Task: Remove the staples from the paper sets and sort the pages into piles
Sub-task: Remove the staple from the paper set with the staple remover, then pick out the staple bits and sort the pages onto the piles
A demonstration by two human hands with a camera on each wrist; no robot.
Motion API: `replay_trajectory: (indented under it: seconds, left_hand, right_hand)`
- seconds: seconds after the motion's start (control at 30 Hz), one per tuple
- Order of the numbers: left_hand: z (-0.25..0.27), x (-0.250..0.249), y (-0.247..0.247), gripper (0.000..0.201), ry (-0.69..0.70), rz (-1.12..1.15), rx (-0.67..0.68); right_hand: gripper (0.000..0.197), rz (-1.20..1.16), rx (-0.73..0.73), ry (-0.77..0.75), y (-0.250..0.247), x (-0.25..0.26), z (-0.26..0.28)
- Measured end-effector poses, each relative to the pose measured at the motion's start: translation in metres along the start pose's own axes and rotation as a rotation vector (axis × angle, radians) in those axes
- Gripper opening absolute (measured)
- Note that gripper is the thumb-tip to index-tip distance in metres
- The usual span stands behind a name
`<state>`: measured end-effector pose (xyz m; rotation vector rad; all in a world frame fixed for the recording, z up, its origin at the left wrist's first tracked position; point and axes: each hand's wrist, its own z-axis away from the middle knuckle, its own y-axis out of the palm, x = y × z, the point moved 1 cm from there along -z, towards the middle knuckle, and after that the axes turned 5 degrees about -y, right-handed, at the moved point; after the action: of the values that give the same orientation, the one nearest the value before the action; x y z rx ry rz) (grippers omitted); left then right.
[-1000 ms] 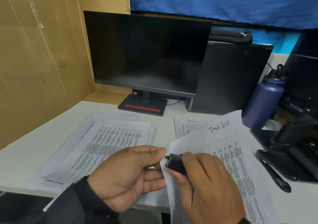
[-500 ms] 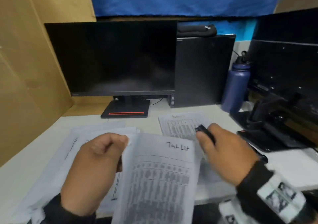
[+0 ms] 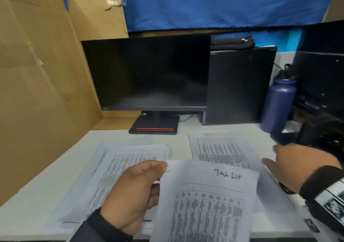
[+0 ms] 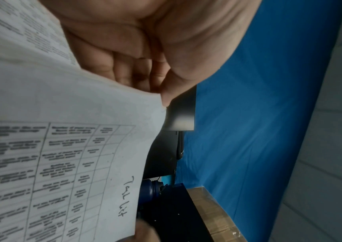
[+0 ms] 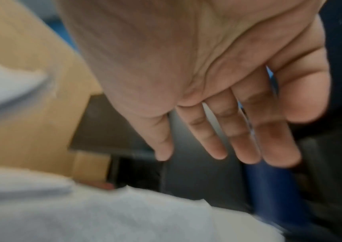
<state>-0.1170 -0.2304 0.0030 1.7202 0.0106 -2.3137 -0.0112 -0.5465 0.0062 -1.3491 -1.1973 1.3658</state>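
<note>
My left hand [image 3: 135,191] pinches the top left corner of a printed paper set [image 3: 204,204] headed with handwriting, holding it up above the desk's front edge. The left wrist view shows the thumb [image 4: 165,91] pressed on that corner of the paper set [image 4: 72,147]. My right hand [image 3: 297,163] hovers at the right, fingers straight and spread, holding nothing; the right wrist view confirms the empty, blurred right hand [image 5: 227,131]. A pile of pages [image 3: 126,167] lies at the left, another pile [image 3: 221,148] in the middle. The staple remover is not visible.
A dark monitor [image 3: 149,74] with a stand [image 3: 154,126] sits at the back, a black computer case [image 3: 240,85] beside it. A purple bottle [image 3: 279,102] and black equipment [image 3: 323,130] crowd the right. Cardboard walls [image 3: 37,93] close off the left side.
My right hand moved right, away from the paper set, and the black staple remover it held is no longer in it. The left hand brought the set to the centre.
</note>
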Motion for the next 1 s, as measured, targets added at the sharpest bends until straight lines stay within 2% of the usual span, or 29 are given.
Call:
replay_trajectory:
  seconds: [0.1,0.17,0.23,0.3,0.43,0.53,0.6,0.77,0.87,0.93,1.0]
  left_hand:
    - [0.002,0.0,0.004,0.017,-0.007,0.046,0.027]
    - [0.006,-0.001,0.007,0.021,0.0,0.053,0.042]
    - [0.009,0.0,0.011,0.019,0.02,0.046,0.056]
    - [0.013,0.0,0.014,0.02,0.039,0.052,0.068]
    - [0.016,0.0,0.014,0.017,0.1,0.035,0.096]
    - [0.018,-0.002,0.014,0.014,0.205,-0.114,0.157]
    - [0.018,-0.001,0.017,0.018,0.275,-0.226,0.113]
    - [0.019,0.005,0.021,0.012,0.42,-0.379,0.0]
    - [0.02,0.004,0.021,0.017,0.412,-0.362,-0.001]
    - [0.021,0.0,0.019,0.011,0.363,-0.317,0.018]
    - [0.022,-0.003,0.015,0.025,0.31,-0.283,0.062]
  right_hand:
    - [0.02,-0.172,-0.494,-0.217,-0.035,0.051,0.044]
    - [0.007,-0.456,-0.662,-0.494,-0.051,0.094,0.077]
    - [0.004,-0.612,-0.628,-0.707,-0.052,0.125,0.089]
    - [0.008,-0.66,-0.587,-0.765,-0.047,0.142,0.087]
    - [0.013,-0.613,-0.601,-0.74,-0.048,0.147,0.077]
    - [0.011,-0.575,-0.583,-0.723,-0.055,0.14,0.073]
    - [0.011,-0.515,-0.566,-0.718,-0.059,0.137,0.07]
    - [0.013,-0.384,-0.545,-0.694,-0.067,0.139,0.076]
    - [0.013,-0.406,-0.539,-0.695,-0.067,0.143,0.081]
    - [0.015,-0.409,-0.547,-0.692,-0.066,0.147,0.083]
    - [0.012,-0.401,-0.584,-0.707,-0.064,0.151,0.085]
